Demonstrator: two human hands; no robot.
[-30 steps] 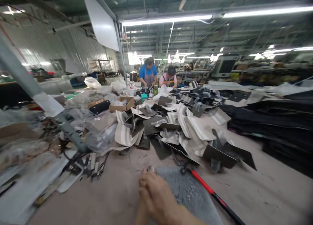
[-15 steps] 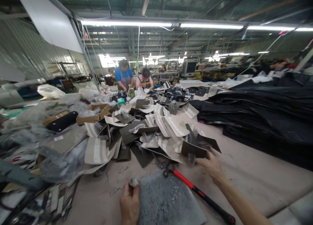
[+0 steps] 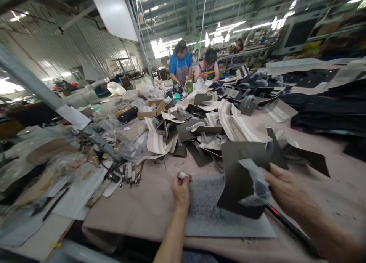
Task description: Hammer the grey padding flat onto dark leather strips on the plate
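My left hand is closed around a small whitish object, too small to name, at the left edge of a grey slab. Over the slab, my right hand grips a dark olive panel by its right edge. Cloudy plastic wrap covers a raised strap or handle on the panel's face. Under my right forearm, a hammer with a black and red handle lies partly hidden, its head out of sight behind the panel.
Beyond the slab lies a heap of dark and beige-striped panels. Black folded material is stacked at the right. A metal post, loose tools and plastic bags stand or lie leftward. Two people work across the table.
My right hand has lifted the dark panel off the heap and brought it over the slab. The view has turned left and downward. The left hand still holds the small whitish object.
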